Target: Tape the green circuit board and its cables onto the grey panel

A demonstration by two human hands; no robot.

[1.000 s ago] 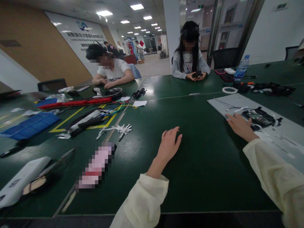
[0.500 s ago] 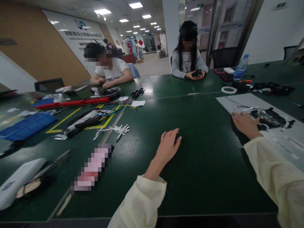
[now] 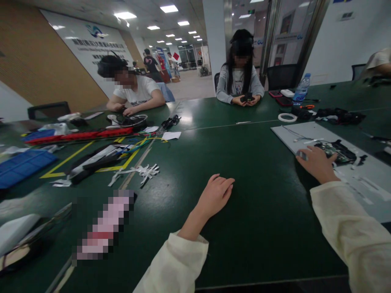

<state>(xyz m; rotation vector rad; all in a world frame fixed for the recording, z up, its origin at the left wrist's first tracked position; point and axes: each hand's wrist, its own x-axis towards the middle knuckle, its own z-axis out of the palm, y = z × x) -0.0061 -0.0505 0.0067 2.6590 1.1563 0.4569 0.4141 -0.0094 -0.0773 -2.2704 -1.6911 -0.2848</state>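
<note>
My left hand [image 3: 216, 193] lies palm down on the dark green table [image 3: 244, 162], fingers stretched out and close together, holding nothing. My right hand [image 3: 316, 163] rests on the near edge of a grey panel [image 3: 305, 132] at the right, its fingers curled over something small that I cannot make out. Just beyond that hand a black circuit board assembly [image 3: 334, 149] lies on the panel among loose white strips. Both arms wear cream sleeves.
Two people sit across the table, one holding a dark object [image 3: 246, 97]. A roll of white tape [image 3: 287, 117], a water bottle [image 3: 301, 89] and black cables [image 3: 339, 116] lie far right. Left are a red strip [image 3: 82, 135], blue tray [image 3: 21, 165], white tape scraps [image 3: 143, 171].
The view has swung slightly right and down. My left hand's fingers have drawn together and turned rightward. My right hand has curled more over the panel's edge.
</note>
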